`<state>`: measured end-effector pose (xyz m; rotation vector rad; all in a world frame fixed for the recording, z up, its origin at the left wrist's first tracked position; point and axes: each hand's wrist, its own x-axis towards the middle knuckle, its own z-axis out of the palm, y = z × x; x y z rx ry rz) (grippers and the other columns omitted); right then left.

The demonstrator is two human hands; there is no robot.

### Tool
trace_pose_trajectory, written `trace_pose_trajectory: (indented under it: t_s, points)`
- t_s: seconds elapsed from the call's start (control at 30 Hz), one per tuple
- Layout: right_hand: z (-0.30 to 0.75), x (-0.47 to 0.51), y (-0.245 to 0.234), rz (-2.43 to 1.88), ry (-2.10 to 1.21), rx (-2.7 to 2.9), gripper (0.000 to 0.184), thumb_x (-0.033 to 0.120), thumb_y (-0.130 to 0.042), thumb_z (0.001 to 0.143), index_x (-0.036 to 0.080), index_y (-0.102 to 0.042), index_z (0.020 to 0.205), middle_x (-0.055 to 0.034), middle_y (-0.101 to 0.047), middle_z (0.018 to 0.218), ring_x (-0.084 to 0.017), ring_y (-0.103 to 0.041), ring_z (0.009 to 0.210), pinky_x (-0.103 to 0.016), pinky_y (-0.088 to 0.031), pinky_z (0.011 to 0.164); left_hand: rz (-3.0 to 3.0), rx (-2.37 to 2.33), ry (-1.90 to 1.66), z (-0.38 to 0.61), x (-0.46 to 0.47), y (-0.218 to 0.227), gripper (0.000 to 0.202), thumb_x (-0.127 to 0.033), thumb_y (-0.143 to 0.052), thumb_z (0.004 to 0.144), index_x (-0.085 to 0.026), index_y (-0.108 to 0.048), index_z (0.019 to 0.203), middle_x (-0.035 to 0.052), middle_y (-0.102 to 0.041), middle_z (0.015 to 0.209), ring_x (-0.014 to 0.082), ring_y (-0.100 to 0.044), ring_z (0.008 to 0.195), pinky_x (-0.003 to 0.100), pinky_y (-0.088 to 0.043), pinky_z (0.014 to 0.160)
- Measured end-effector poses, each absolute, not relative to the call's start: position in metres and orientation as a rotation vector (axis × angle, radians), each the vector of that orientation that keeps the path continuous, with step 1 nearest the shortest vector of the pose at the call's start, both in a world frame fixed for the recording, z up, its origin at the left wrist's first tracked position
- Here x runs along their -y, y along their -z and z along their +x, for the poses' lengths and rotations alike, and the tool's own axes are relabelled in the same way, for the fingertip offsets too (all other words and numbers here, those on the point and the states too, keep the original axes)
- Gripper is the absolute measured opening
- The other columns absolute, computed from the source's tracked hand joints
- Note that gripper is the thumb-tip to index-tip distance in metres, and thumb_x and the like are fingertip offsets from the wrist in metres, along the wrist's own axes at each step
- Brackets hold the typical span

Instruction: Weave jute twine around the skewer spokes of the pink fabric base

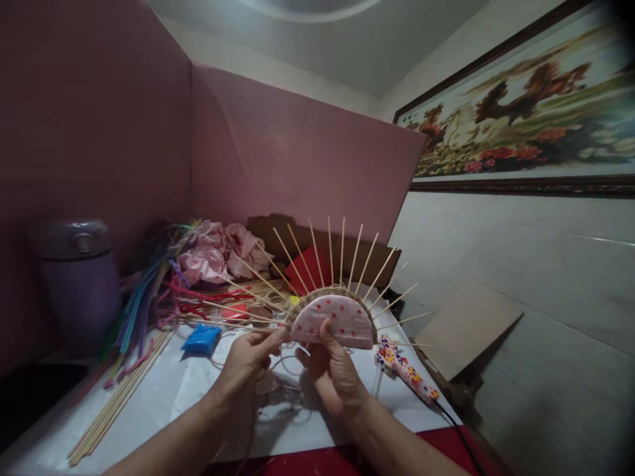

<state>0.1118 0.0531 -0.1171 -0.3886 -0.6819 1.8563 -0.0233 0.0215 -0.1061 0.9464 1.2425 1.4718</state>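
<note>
A half-round piece (354,324) covered in pink fabric with red dots is held up over the table. Thin wooden sticks (343,254) fan out from its curved edge, and a band of twine (317,293) is woven between their bases. My right hand (335,373) grips the piece along its flat lower edge, thumb on the front. At the left corner, my left hand (253,357) is closed, its fingertips pinching the twine beside the lowest sticks. Loose twine (292,359) loops below, between both hands.
Colourful pipe cleaners (141,297) and pink cloth (211,251) lie at the back left, near a purple tumbler (79,284). A blue packet (202,339) and a bundle of sticks (122,396) lie left. A flower-patterned glue gun (409,373) with a cord lies right.
</note>
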Motion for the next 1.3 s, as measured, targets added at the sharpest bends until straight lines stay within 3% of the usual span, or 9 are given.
trace_pose_trajectory:
  t_s: [0.07, 0.17, 0.27, 0.57, 0.7, 0.87, 0.97, 1.2, 1.3]
  points:
    - [0.11, -0.052, 0.119, -0.41, -1.83, 0.666, 0.019, 0.034, -0.062, 0.075, 0.02, -0.062, 0.088, -0.0002, -0.067, 0.084, -0.013, -0.057, 0.081, -0.025, -0.042, 0.066, 0.822, -1.127, -1.457, -0.022, -0.022, 0.107, 0.035, -0.041, -0.07, 0.058, -0.01, -0.067, 0.074, 0.0053, -0.062, 0.067, 0.0097, -0.049, 0.052, 0.021, -0.035, 0.048]
    - [0.11, -0.052, 0.122, -0.407, -1.834, 0.68, 0.02, 0.036, -0.064, 0.073, 0.02, -0.062, 0.085, -0.0005, -0.067, 0.085, -0.014, -0.056, 0.085, -0.025, -0.04, 0.068, 0.677, -0.896, -1.43, -0.021, -0.02, 0.105, 0.027, -0.029, -0.074, 0.057, -0.009, -0.065, 0.073, 0.0088, -0.065, 0.078, 0.014, -0.057, 0.066, 0.025, -0.044, 0.063]
    - [0.11, -0.053, 0.122, -0.419, -1.833, 0.699, 0.022, 0.036, -0.065, 0.071, 0.02, -0.063, 0.086, -0.001, -0.066, 0.089, -0.015, -0.055, 0.089, -0.026, -0.039, 0.072, 0.598, -0.819, -1.385, -0.02, -0.017, 0.101, 0.024, -0.018, -0.075, 0.056, -0.01, -0.062, 0.074, 0.0081, -0.065, 0.079, 0.0151, -0.059, 0.067, 0.031, -0.047, 0.07]
    - [0.11, -0.051, 0.122, -0.485, -1.807, 0.693, 0.028, 0.036, -0.071, 0.064, 0.018, -0.063, 0.085, -0.0021, -0.067, 0.087, -0.016, -0.054, 0.087, -0.027, -0.038, 0.07, 0.659, -0.897, -1.332, -0.021, -0.015, 0.102, 0.022, -0.021, -0.074, 0.057, -0.011, -0.055, 0.063, -0.0027, -0.052, 0.046, 0.0078, -0.05, 0.042, 0.025, -0.048, 0.053]
    - [0.109, -0.053, 0.123, -0.44, -1.818, 0.661, 0.027, 0.035, -0.069, 0.067, 0.019, -0.062, 0.088, -0.0017, -0.067, 0.086, -0.015, -0.056, 0.083, -0.026, -0.039, 0.066, 0.726, -0.914, -1.314, -0.018, -0.013, 0.104, 0.025, -0.027, -0.071, 0.059, -0.014, -0.05, 0.058, -0.0036, -0.051, 0.045, 0.0067, -0.045, 0.035, 0.021, -0.04, 0.04]
    - [0.107, -0.054, 0.122, -0.292, -1.842, 0.636, 0.021, 0.031, -0.066, 0.072, 0.019, -0.062, 0.089, -0.0002, -0.067, 0.079, -0.013, -0.057, 0.073, -0.026, -0.042, 0.067, 0.857, -0.992, -1.294, -0.019, -0.016, 0.111, 0.025, -0.03, -0.066, 0.063, -0.014, -0.049, 0.054, -0.0049, -0.046, 0.038, 0.0009, -0.024, 0.024, 0.017, -0.011, 0.029]
    - [0.105, -0.053, 0.119, -0.249, -1.837, 0.615, 0.021, 0.029, -0.067, 0.071, 0.018, -0.063, 0.088, 0.0006, -0.066, 0.072, -0.012, -0.056, 0.066, -0.025, -0.043, 0.065, 0.844, -1.014, -1.306, -0.02, -0.017, 0.114, 0.022, -0.028, -0.066, 0.062, -0.014, -0.051, 0.057, -0.0043, -0.049, 0.041, 0.0007, -0.024, 0.026, 0.018, -0.009, 0.032]
    - [0.104, -0.048, 0.113, -0.255, -1.853, 0.618, 0.023, 0.032, -0.067, 0.071, 0.018, -0.063, 0.089, -0.0024, -0.068, 0.08, -0.014, -0.059, 0.078, -0.027, -0.045, 0.072, 0.823, -1.001, -1.235, -0.018, -0.015, 0.116, 0.03, -0.034, -0.064, 0.065, -0.014, -0.049, 0.048, -0.0061, -0.037, 0.033, 0.0019, -0.025, 0.025, 0.019, -0.009, 0.032]
    - [0.104, -0.048, 0.114, -0.244, -1.846, 0.642, 0.024, 0.032, -0.067, 0.07, 0.017, -0.063, 0.089, -0.0023, -0.068, 0.078, -0.014, -0.059, 0.075, -0.027, -0.045, 0.071, 0.809, -0.958, -1.265, -0.017, -0.016, 0.115, 0.03, -0.035, -0.066, 0.062, -0.013, -0.05, 0.049, -0.0055, -0.042, 0.035, 0.0018, -0.026, 0.025, 0.019, -0.01, 0.031]
